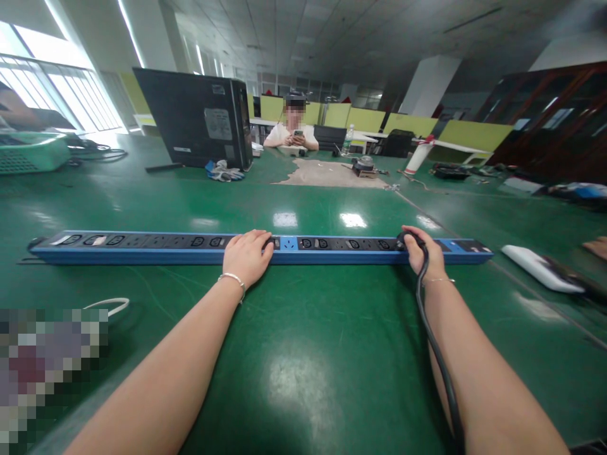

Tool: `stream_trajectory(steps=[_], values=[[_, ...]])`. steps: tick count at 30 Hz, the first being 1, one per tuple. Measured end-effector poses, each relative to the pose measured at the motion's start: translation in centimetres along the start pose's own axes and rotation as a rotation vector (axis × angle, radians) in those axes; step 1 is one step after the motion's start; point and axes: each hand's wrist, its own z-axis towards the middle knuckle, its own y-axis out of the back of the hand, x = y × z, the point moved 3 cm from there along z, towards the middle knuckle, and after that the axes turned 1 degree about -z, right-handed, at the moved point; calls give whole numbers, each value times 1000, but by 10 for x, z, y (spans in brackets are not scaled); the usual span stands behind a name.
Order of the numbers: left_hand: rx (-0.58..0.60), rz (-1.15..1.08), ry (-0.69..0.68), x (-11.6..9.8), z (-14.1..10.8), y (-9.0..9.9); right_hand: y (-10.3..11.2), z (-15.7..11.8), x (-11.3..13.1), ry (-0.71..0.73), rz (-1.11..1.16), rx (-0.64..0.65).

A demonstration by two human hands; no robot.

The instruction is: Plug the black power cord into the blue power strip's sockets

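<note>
A long blue power strip with a row of black sockets lies across the green table. My left hand rests over the strip left of its middle, fingers wrapped over the top and closed on it. Near the strip's right end, my right hand grips a black plug, held at the sockets. Whether the plug's pins are inside a socket is hidden. From the plug a black cable runs down along my right forearm.
A black computer case and gloves stand beyond the strip at left, with a green basket farther left. A person sits opposite holding a phone. At right lies a white device.
</note>
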Motion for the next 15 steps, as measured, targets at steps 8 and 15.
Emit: stream_trajectory(steps=[8,15], values=[[7,-6,12,0,0,0,-4,1,-2,50,-86,43],[0,17,16,1,1,-2,0,-5,-3,87,-243,121]])
